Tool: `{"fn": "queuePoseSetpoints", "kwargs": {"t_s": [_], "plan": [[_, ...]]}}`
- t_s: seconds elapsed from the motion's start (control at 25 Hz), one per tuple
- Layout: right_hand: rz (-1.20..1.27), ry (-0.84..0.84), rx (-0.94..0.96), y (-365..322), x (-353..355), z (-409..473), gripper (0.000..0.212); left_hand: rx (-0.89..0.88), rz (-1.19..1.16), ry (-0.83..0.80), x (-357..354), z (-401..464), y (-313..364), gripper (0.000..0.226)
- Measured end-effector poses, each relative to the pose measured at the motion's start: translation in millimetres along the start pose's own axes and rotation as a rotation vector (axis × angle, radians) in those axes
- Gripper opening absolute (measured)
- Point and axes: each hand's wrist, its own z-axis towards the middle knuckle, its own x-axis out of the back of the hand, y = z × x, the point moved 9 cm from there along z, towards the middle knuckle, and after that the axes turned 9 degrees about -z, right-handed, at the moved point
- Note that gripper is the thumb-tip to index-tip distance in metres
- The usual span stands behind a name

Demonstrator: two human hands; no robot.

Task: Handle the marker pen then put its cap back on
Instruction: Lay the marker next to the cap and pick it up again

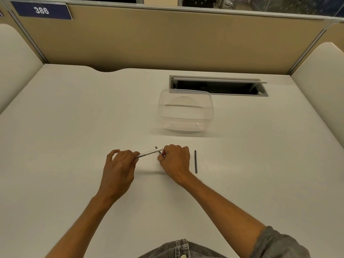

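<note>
head view: two hands' fingers [136, 155] pinch one marker pen [149, 152], one dark stick [195, 161] beside.

The desk top [65, 136] is seen as a smooth, matt off-white laminate, no shine to speak of. The container [186, 110] is made of clear, glossy plastic, with light caught on its rim. The marker pen [149, 152] looks like smooth white plastic with dark print on it. The thin stick [195, 162] is finished in dull black. The partition [167, 40] seems to be covered in matt tan fabric, framed in brushed grey metal. The sleeve [275, 244] is grey woven cloth.
</note>
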Motion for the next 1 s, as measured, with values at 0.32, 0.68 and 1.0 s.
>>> {"fn": "queuePoseSetpoints", "kwargs": {"t_s": [0.32,0.68,1.0], "plan": [[0.04,0.252,0.051,37,98,55,0.013,-0.002,0.005,0.002,-1,5,-1,0.025],[-0.071,0.157,0.115,61,107,130,0.015,-0.018,-0.007,-0.006,-6,16,10,0.026],[0.089,0.223,0.089,74,118,115,0.023,-0.018,-0.002,-0.011,-5,15,13,0.026]]}}
